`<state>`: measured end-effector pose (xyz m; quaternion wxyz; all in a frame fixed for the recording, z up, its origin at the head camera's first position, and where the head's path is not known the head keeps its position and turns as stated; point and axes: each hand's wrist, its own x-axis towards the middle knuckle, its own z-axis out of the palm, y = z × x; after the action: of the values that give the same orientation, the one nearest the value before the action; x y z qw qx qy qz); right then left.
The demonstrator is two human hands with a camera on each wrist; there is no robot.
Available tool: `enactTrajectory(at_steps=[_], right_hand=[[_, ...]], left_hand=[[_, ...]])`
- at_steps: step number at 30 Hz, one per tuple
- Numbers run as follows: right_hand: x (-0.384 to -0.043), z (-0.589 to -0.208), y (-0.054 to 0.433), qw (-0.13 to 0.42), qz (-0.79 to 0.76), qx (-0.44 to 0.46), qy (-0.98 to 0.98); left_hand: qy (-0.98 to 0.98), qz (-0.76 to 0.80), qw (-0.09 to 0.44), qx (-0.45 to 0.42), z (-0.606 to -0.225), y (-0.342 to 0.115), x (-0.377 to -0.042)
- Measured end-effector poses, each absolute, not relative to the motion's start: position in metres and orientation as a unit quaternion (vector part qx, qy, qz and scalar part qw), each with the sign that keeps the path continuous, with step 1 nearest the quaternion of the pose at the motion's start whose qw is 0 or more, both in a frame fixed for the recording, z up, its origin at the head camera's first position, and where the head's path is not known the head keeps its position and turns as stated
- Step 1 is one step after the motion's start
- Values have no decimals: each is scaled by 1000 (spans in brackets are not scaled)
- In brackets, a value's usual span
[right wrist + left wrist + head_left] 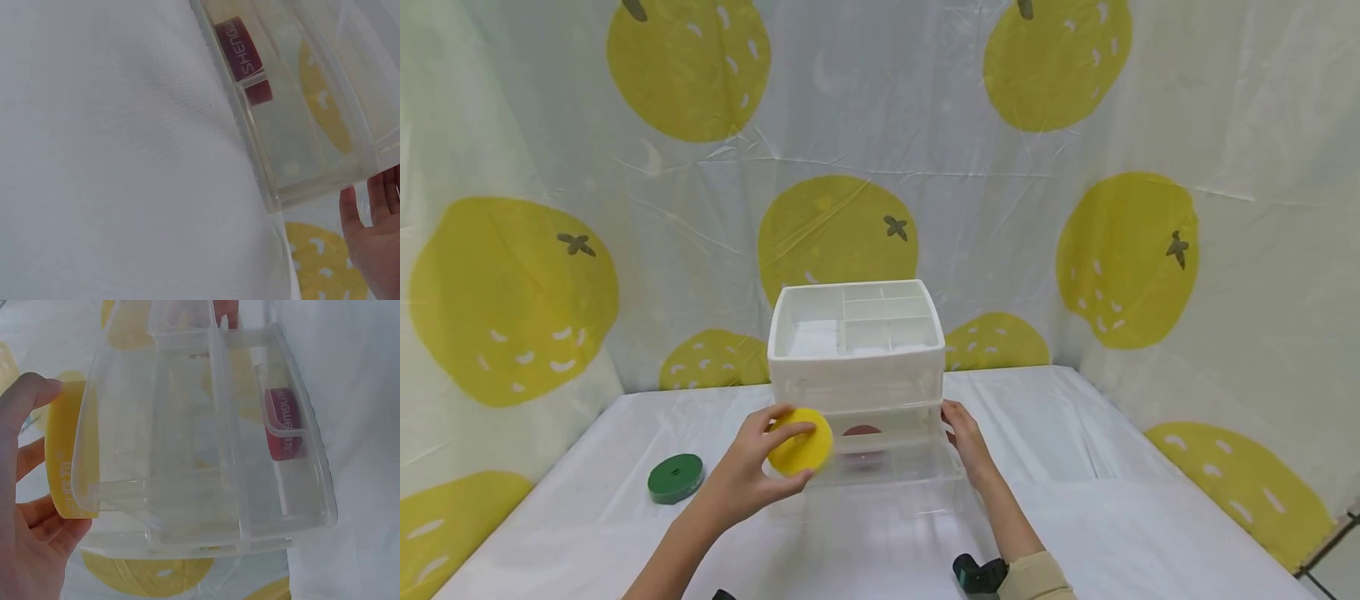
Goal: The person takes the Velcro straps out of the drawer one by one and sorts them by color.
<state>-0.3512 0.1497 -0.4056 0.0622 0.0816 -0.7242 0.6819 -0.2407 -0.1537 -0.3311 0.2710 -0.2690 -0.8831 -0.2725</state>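
Observation:
My left hand pinches a yellow round roll on edge between thumb and fingers, in front of the cabinet's left side. White lettering runs along the roll's rim in the left wrist view. The translucent drawer cabinet stands upright, with a divided white tray on top. My right hand rests its fingertips against the cabinet's right side; in the right wrist view its fingers are fairly straight. Behind the clear front of the lowest drawer shows a dark red roll with white lettering.
A green round roll lies flat on the white-covered table, left of the cabinet. Behind hangs a pale curtain with yellow fruit prints. A black device sits by my right wrist.

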Motion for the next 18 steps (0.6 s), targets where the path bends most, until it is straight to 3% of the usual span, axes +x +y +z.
enactTrajectory(at_steps=[18], right_hand=[[-349,-403,147,57,682,70,-725]], left_hand=[[-847,-271,417,-190,-339,-190,-223]])
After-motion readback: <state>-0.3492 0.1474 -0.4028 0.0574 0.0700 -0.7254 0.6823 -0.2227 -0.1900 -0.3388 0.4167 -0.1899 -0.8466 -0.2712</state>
